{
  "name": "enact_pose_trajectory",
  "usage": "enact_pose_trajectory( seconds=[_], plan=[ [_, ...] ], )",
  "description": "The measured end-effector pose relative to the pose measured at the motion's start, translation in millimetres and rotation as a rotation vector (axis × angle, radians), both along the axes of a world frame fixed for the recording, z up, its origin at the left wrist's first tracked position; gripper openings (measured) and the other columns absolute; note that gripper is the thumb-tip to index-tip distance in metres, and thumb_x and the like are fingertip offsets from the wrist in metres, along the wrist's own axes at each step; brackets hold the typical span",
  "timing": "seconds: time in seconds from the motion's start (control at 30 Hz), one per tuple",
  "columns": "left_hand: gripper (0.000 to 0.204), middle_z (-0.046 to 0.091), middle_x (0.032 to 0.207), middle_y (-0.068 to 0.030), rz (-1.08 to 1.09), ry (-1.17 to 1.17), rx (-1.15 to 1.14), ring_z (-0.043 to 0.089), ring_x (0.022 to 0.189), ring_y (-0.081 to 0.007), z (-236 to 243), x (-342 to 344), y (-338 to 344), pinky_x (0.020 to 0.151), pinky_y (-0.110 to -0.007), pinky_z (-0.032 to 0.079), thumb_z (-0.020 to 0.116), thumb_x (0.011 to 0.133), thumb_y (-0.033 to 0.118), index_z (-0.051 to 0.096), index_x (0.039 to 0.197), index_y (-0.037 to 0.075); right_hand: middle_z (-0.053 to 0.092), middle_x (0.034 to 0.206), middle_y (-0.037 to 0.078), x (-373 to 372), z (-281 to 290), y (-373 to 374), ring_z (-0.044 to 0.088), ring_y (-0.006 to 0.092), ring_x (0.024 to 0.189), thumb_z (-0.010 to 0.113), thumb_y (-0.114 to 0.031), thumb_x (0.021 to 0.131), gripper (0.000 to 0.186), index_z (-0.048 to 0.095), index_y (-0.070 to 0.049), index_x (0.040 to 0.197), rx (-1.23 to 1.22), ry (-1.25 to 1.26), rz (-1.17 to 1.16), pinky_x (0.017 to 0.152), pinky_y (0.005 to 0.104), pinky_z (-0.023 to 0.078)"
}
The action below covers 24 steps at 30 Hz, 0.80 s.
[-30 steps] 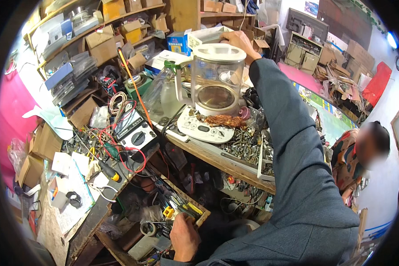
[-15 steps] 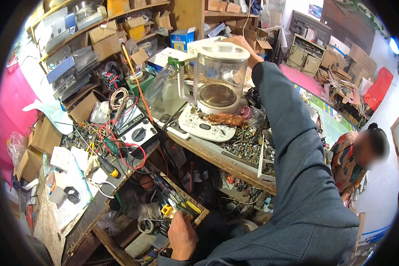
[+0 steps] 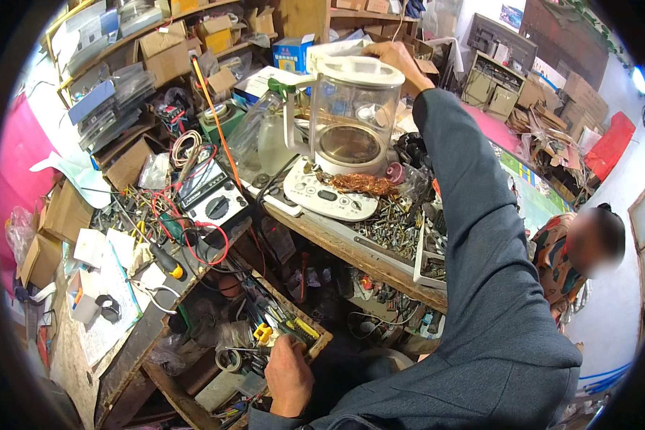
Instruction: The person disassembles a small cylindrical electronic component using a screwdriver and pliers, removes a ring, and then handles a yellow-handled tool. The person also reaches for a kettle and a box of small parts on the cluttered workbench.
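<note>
My right arm stretches across the bench, and my right hand (image 3: 398, 63) is just behind the lid of a glass electric kettle (image 3: 352, 118). Its fingers are mostly hidden by the lid, so what they touch does not show. The kettle, with a white handle, stands on a white base with a control panel (image 3: 330, 195). A bundle of copper wire (image 3: 365, 184) lies on the base. Low down, my left hand (image 3: 288, 376) is closed at the near end of an open wooden drawer (image 3: 321, 347) of tools; whatever its fingers grip is hidden.
Loose screws (image 3: 390, 229) cover the bench beside the kettle base. A multimeter (image 3: 218, 204) with red leads and a yellow-black screwdriver (image 3: 166, 261) lie to the left. Shelves of cardboard boxes (image 3: 163, 51) stand behind. Another person (image 3: 562, 258) is at the right.
The view has shifted slightly. Both hands stay at nearly the same places, the right behind the kettle lid and the left by the drawer.
</note>
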State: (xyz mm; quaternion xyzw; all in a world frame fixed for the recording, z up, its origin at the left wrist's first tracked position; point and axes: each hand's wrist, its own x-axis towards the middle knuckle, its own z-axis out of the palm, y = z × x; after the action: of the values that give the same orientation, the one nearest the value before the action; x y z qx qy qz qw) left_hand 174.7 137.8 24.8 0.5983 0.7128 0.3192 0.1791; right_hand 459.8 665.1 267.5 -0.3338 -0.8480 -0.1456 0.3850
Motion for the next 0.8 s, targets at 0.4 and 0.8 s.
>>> enact_pose_trajectory(
  seconds=[0.4,0.8],
  plan=[
    [0.019,0.066,0.1,-0.0198,0.028,0.004,-0.052,0.066,0.093,-0.0432,2,-1,-2,0.076,-0.052,0.052,0.064,0.096,0.009,0.058,0.114,0.004,0.072,0.129,0.012,1,-75,25,0.065,0.0276,0.121,0.076,-0.027,0.093,0.048,0.067,-0.007,0.135,-0.225,-0.128,0.209,0.11,0.038,0.048],
    [0.021,0.067,0.101,-0.0205,0.007,-0.028,-0.067,0.066,0.093,-0.0424,-5,-4,-1,0.075,-0.051,0.052,0.065,0.096,0.01,0.059,0.115,0.003,0.072,0.13,0.011,11,-64,12,0.065,0.0267,0.12,0.077,-0.027,0.093,0.048,0.066,-0.006,0.136,-0.24,-0.173,0.133,0.109,0.0377,0.049]
  ],
)
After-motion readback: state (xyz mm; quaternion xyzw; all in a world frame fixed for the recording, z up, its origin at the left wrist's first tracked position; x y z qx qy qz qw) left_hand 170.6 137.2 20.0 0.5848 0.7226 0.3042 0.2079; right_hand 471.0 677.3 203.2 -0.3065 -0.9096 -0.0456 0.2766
